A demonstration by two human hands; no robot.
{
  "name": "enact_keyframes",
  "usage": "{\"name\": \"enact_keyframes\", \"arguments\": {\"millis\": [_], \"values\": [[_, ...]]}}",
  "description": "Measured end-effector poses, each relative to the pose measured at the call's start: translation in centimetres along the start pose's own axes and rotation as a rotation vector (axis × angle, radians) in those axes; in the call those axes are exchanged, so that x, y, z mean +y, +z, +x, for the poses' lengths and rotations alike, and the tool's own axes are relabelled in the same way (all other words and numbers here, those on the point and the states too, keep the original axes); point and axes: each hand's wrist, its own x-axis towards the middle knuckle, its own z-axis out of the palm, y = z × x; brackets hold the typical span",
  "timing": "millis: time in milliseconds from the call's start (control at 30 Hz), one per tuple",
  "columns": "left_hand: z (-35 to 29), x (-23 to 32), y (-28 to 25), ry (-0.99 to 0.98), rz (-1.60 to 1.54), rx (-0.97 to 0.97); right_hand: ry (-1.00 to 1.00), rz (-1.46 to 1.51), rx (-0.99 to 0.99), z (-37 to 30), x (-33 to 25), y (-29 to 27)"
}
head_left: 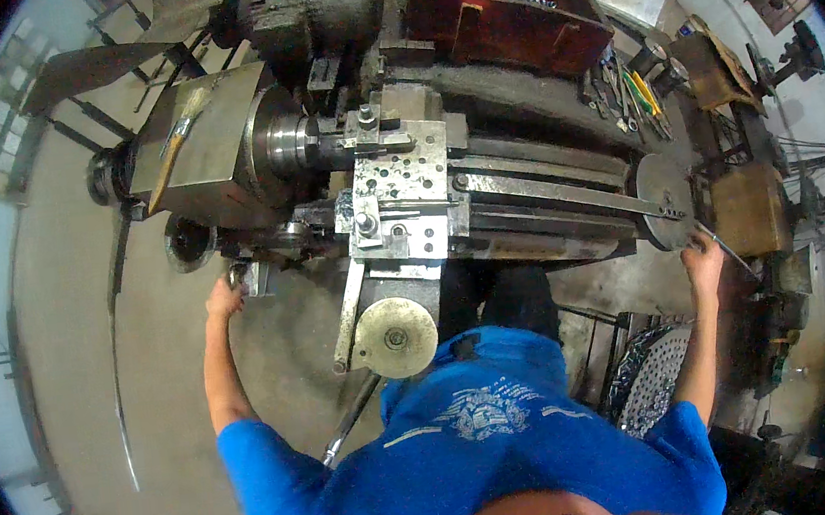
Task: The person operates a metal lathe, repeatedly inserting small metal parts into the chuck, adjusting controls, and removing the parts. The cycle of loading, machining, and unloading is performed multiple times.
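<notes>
I stand at a small metal lathe, its chuck [288, 142] at the left and a drilled tool plate [401, 193] in the middle. My left hand [224, 297] is low beside the headstock, its fingers closed at a small metal part [254, 278]; what they grip is mostly hidden. At the far right end of the bed, my right hand [705, 265] is closed around a thin metal lever [726, 249] next to a round grey disc [666, 203]. A flat bar [556, 190] links the tool plate area to that disc. A pale round handwheel [396, 338] sits close to my body.
A brush [181, 136] lies on the headstock cover [211, 158]. Behind the bed stand a motor [311, 12] and a dark red box [509, 31] of small metal parts. Hand tools [629, 94] lie at the back right. A perforated basket [657, 383] is beside my right arm.
</notes>
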Motion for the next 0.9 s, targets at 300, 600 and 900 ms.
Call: {"name": "enact_keyframes", "arguments": {"millis": [300,600,900], "values": [[-7.6,2.8,-7.5,0.13,0.014,0.076,-0.711,0.464,-0.257,5.6,-26.4,1.9],[-19.3,-13.0,-21.2,-0.136,0.122,0.771,-1.196,0.078,-0.55,-0.9,-50.1,8.5],[-27.0,3.1,-13.4,-0.203,0.118,0.788,-1.198,0.111,-0.436,-0.2,-49.5,9.6]]}}
